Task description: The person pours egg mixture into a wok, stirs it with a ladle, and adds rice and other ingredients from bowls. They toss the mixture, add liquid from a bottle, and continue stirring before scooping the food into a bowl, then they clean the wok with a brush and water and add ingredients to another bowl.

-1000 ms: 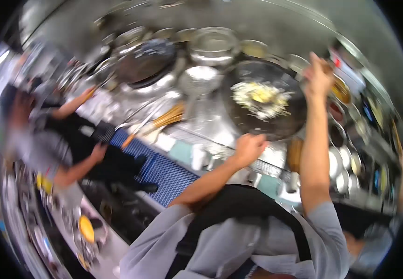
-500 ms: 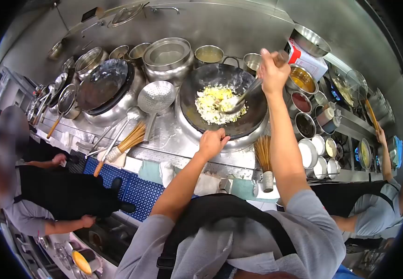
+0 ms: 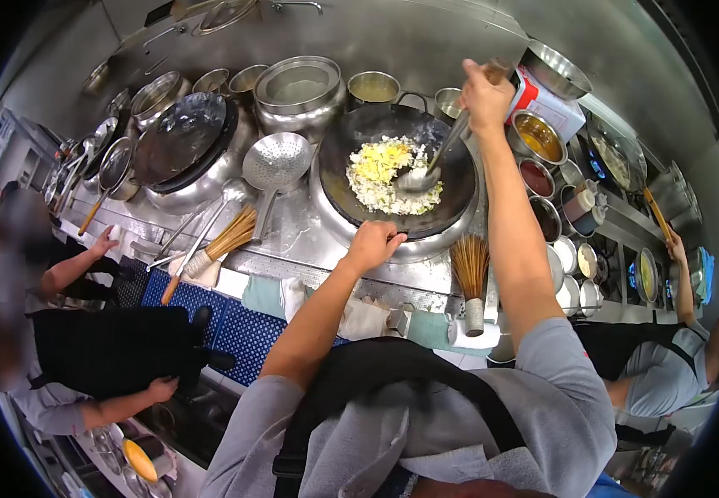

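Mid-stir at the range. Nearest you, past your grey shirt and black apron straps, your left hand (image 3: 374,243) is clenched on the near rim of the round black wok (image 3: 452,203). The wok is set into the stainless steel table (image 3: 293,228). Just right of that near rim a bundled bamboo brush (image 3: 470,266) stands upright, its bristles fanned. To the left of the rim lie folded pale cloths (image 3: 270,295).

Inside the wok, from its centre toward the far left, sits a loose heap of white rice and yellow scrambled egg (image 3: 384,170). It looks grainy and clumped against the dark, oil-glossed metal. The rounded bowl of the long-handled steel ladle (image 3: 416,178) rests at the heap's right edge. Its shaft rises toward the wok's far-right rim, where your right hand (image 3: 486,93) grasps the handle from above.

By the look of it, the step in hand is tossing and breaking up the rice. A further turn would call for the left hand to hold the wok steady. The ladle should scoop under the heap, not across it, so no grains go over the shallow rim.

Left of the wok a perforated steel skimmer (image 3: 276,160) lies on the table. Behind the wok stand deep polished steel pots (image 3: 297,83). To its right are round steel tubs of red and amber sauces (image 3: 538,137).
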`<state>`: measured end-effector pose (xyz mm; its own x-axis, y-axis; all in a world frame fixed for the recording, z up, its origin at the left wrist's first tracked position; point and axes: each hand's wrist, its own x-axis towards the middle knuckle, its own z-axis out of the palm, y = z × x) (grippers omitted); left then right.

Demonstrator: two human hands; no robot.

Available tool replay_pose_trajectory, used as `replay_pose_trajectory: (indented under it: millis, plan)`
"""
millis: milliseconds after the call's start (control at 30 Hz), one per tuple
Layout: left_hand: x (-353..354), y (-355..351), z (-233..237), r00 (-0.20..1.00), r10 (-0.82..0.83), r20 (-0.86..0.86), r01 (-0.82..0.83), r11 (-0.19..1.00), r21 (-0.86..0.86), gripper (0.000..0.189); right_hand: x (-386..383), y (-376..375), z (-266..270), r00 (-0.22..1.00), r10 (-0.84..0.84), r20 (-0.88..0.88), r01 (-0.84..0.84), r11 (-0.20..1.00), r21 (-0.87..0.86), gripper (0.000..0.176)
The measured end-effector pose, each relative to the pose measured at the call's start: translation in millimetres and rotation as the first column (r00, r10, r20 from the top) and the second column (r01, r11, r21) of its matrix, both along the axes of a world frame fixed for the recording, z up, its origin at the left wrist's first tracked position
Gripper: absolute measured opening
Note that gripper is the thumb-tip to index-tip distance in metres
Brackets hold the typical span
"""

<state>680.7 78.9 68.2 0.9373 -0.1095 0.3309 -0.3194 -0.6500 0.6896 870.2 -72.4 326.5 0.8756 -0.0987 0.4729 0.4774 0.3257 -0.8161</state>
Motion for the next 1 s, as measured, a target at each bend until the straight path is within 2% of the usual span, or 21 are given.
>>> replay_pose_trajectory:
  millis: [67, 133, 200, 267, 333, 367, 400, 467, 533, 567, 600, 667, 700, 767, 800, 833, 867, 933, 1000]
  plan:
    - [-1, 1, 3, 0.999, 0.002, -0.039, -0.005, 0.997, -0.08, 0.034, 5, -10, -22, 0.986, 0.011, 0.165, -0.03, 0.993, 0.111, 0.029]
    - [0, 3, 8, 0.988, 0.025, -0.15, -0.04, 0.995, -0.097, 0.033, 14, 10, -68, 0.975, -0.192, 0.11, 0.182, 0.978, 0.1, 0.03]
    - [5, 1, 14, 0.978, 0.021, -0.206, -0.039, 0.996, -0.081, 0.033, 13, 19, -63, 0.998, 0.007, 0.068, -0.014, 0.994, 0.106, 0.031]
    - [1, 2, 15, 0.973, 0.019, -0.231, -0.03, 0.999, -0.043, 0.034, -36, 28, -20, 0.993, 0.118, -0.021, -0.118, 0.993, 0.027, 0.027]
    - [-14, -9, 16, 0.992, 0.113, -0.053, -0.11, 0.993, 0.049, 0.034, -62, 23, 0, 0.999, -0.011, -0.039, 0.007, 0.996, -0.089, 0.027]
    - [-25, -17, 17, 0.989, 0.128, 0.075, -0.127, 0.992, -0.018, 0.034, -71, 20, 0, 0.996, -0.072, -0.053, 0.063, 0.986, -0.156, 0.027]
    - [-44, -24, 32, 0.967, 0.125, 0.221, -0.133, 0.991, 0.023, 0.033, -62, 15, -2, 0.993, -0.113, -0.029, 0.109, 0.987, -0.122, 0.029]
    - [-109, -32, 68, 0.962, 0.154, 0.224, -0.16, 0.987, 0.007, 0.034, -40, -2, 0, 0.997, -0.077, 0.005, 0.077, 0.997, -0.029, 0.031]
    - [-141, -26, 91, 0.959, 0.126, 0.254, -0.137, 0.99, 0.025, 0.036, -63, -19, 26, 0.995, 0.09, 0.045, -0.093, 0.993, 0.078, 0.032]
    - [-148, -25, 94, 0.957, 0.122, 0.263, -0.134, 0.991, 0.025, 0.037, -88, -19, 39, 0.993, 0.091, 0.069, -0.096, 0.992, 0.076, 0.033]
    - [-124, -25, 97, 0.939, 0.133, 0.318, -0.146, 0.989, 0.016, 0.041, -106, -18, 31, 0.996, 0.079, 0.045, -0.081, 0.996, 0.044, 0.032]
    - [-72, -23, 89, 0.967, 0.182, 0.177, -0.18, 0.983, -0.028, 0.041, -128, -12, 28, 0.998, 0.056, 0.038, -0.056, 0.998, -0.006, 0.03]
    - [-69, -24, 68, 0.97, 0.185, 0.16, -0.184, 0.983, -0.023, 0.041, -120, -3, 14, 0.995, 0.097, -0.02, -0.097, 0.995, 0.028, 0.03]
    - [-61, -27, 30, 0.975, 0.178, 0.133, -0.178, 0.984, -0.009, 0.042, -78, 4, 0, 0.999, 0.035, -0.022, -0.035, 0.999, 0.007, 0.027]
    - [-82, -27, 28, 0.987, 0.149, 0.063, -0.152, 0.987, 0.044, 0.037, -62, 1, 3, 1.0, 0.014, 0.008, -0.014, 1.0, -0.003, 0.027]
    - [-106, -28, 22, 0.988, 0.135, 0.071, -0.137, 0.99, 0.029, 0.037, -60, -3, 16, 0.997, -0.045, 0.056, 0.043, 0.999, 0.031, 0.031]
    - [-135, -28, 25, 0.984, 0.139, 0.111, -0.148, 0.986, 0.079, 0.035, -63, -8, 32, 0.99, -0.11, 0.09, 0.104, 0.992, 0.069, 0.035]
    - [-164, -30, 57, 0.968, 0.107, 0.226, -0.094, 0.993, -0.069, 0.037, -68, -17, 37, 0.994, -0.033, 0.102, 0.012, 0.979, 0.203, 0.038]
    - [-134, -19, 76, 0.952, 0.105, 0.286, -0.145, 0.982, 0.123, 0.038, -72, -1, 4, 0.995, -0.096, -0.011, 0.097, 0.988, 0.122, 0.039]
